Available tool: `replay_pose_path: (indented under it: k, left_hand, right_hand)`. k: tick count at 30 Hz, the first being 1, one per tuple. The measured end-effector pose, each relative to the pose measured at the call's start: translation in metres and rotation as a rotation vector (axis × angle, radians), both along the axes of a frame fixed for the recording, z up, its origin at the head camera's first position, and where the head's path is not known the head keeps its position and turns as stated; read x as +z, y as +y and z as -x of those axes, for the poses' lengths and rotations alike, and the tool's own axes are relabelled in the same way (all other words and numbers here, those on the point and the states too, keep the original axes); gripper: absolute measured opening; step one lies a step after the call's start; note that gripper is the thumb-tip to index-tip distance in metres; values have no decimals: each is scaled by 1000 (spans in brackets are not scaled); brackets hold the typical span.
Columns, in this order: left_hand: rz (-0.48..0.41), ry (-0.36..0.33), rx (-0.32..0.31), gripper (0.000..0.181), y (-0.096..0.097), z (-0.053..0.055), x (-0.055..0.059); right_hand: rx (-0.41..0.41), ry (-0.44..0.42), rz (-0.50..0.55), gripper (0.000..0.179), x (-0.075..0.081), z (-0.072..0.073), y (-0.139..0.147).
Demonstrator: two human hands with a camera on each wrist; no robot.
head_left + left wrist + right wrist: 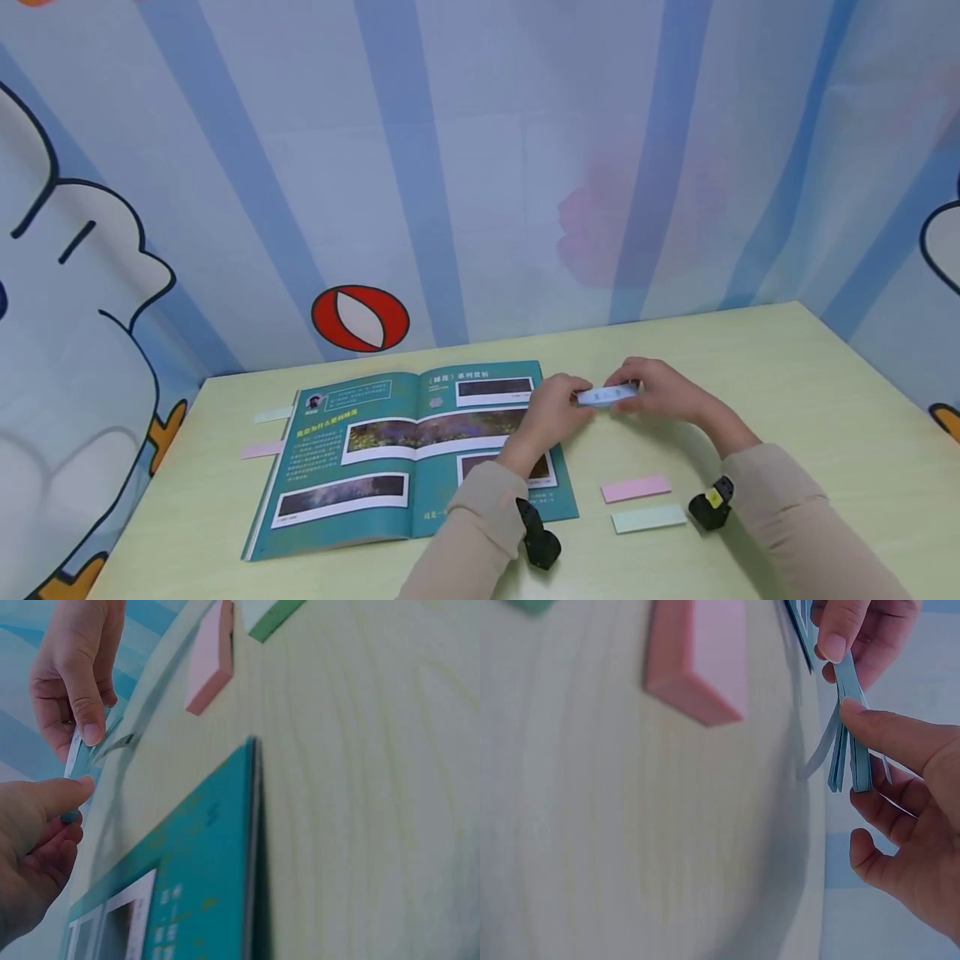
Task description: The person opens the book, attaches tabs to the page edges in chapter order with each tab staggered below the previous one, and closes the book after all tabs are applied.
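Observation:
A thin pad of blue sticky notes [606, 395] is held up over the table, just past the right edge of an open magazine [438, 479]. My left hand [551, 410] pinches its left end, and my right hand [662, 390] grips the other end between thumb and fingers. In the right wrist view the strips of the blue pad [861, 769] are splayed apart, with a loose one sticking out to the side. Nearer to me on the table lie a pink pad of sticky notes [636, 489] and a pale green pad [648, 518], one in front of the other.
A pale green tab [273, 414] and a pink tab [262, 450] stick out from the magazine's left edge. The light wooden table [825, 392] meets a striped cartoon backdrop [487, 208] at its back.

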State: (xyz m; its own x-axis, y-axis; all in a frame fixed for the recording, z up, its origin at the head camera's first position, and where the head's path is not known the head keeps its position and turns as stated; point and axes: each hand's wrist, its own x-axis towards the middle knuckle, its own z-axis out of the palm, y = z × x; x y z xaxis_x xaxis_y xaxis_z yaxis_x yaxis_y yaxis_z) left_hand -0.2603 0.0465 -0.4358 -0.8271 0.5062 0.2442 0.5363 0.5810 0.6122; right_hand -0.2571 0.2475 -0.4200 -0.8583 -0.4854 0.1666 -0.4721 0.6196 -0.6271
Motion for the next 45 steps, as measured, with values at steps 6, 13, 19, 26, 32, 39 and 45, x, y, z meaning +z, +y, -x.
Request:
replay_pose_path:
  k: [6, 13, 19, 26, 32, 39, 45]
  left_hand:
    - [48, 1, -12, 19, -9, -5, 13]
    - [69, -22, -18, 20, -21, -11, 27]
    - [78, -16, -21, 21, -25, -19, 38]
    - [111, 34, -39, 18, -31, -36, 49]
    - [124, 85, -61, 18, -40, -52, 58]
    - [143, 137, -65, 18, -51, -67, 62]
    - [129, 142, -61, 18, -59, -80, 67]
  right_hand:
    - [8, 5, -9, 20, 8, -4, -7]
    - [56, 42, -16, 20, 20, -12, -15]
    - [76, 66, -23, 20, 31, -22, -18]
    - [133, 63, -48, 20, 43, -35, -22]
    - [176, 69, -49, 20, 49, -46, -28]
    - [204, 71, -61, 21, 58, -58, -38]
    - [209, 54, -43, 21, 61, -67, -45]
